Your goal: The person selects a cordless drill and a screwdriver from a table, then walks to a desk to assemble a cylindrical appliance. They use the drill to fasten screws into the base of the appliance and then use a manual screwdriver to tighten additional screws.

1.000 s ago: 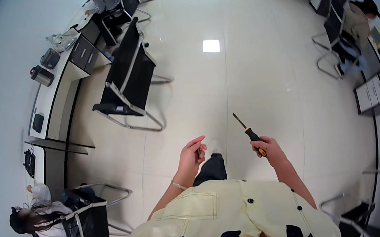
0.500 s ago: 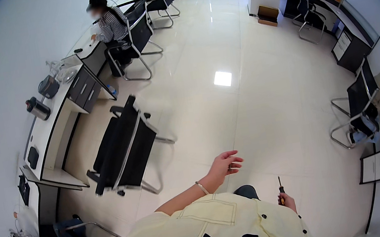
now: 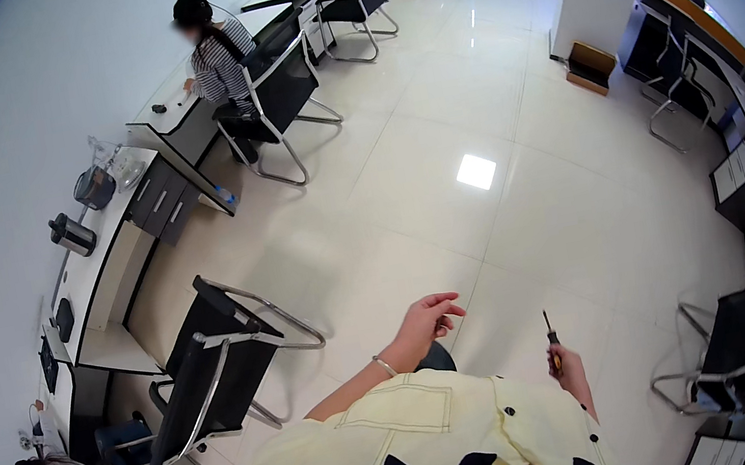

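Floor (image 3: 390,219): pale, glossy.
Left fingers (image 3: 437,301): half-curled, grip unclear.
Right fingers (image 3: 569,360): wrapped around a screwdriver (image 3: 552,338) jutting beyond them.

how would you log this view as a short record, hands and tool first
left hand: loosely open, no tool visible
right hand: grip closed around a screwdriver
tool direction: shaft pointing forward
floor: pale, glossy tiles
nearest chair on left: black, metal-framed
seated person: striped top, upper left of view
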Available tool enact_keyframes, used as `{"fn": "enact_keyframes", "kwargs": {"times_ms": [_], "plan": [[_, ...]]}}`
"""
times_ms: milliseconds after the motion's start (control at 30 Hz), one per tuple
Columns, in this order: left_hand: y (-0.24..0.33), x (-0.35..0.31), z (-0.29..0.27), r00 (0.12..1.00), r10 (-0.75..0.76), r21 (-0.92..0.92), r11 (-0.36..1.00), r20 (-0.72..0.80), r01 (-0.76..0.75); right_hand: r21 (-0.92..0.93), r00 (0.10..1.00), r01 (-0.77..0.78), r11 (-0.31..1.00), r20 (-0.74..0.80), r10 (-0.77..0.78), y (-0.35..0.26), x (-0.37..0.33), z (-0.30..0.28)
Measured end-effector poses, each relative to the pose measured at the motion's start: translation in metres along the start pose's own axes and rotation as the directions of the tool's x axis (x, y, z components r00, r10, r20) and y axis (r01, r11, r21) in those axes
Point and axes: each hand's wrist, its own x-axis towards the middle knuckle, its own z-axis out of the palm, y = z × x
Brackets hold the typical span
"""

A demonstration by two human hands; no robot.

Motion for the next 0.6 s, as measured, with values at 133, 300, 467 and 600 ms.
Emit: {"fn": "enact_keyframes", "kwargs": {"times_ms": [133, 300, 467, 600], "plan": [[0.046, 0.099, -0.015, 0.987, 0.035, -0.189, 0.98, -0.156, -0.064, -0.052, 0.995, 0.093, 0.994, 0.052, -0.09, -0.144, 0.083, 0.06], [0.127, 0.243, -0.021, 0.971, 0.024, -0.218, 0.973, -0.237, -0.077, 0.064, 0.986, 0.094, 0.994, 0.133, -0.102, -0.279, 0.16, 0.123], [0.238, 0.394, 0.027, 0.996, 0.0, -0.117, 0.993, -0.093, -0.011, 0.161, 0.989, 0.002, 0.987, 0.145, -0.026, -0.393, 0.209, 0.147], [0.321, 0.508, 0.08, 0.998, 0.009, -0.009, 1.0, 0.061, -0.009, 0.235, 0.993, 0.045, 0.971, 0.092, -0.069, -0.473, 0.259, 0.153]]}}
